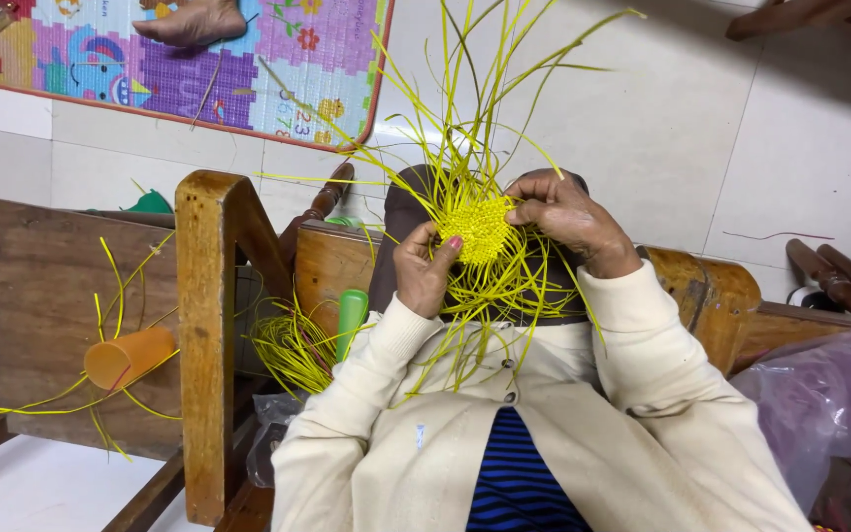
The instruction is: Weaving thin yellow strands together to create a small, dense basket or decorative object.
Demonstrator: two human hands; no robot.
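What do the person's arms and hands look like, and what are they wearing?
Both arms are in long cream sleeves of a knitted, buttoned cardigan. The left hand and right hand are bare: no gloves. One left fingernail looks painted pinkish red.

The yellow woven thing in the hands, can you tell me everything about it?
The yellow woven patch is a small, tightly plaited piece, seemingly of thin plastic-like strips. Long loose strips fan out from it up, down and sideways. It is held up over the lap, the left hand pinching its lower left edge, the right hand its right edge.
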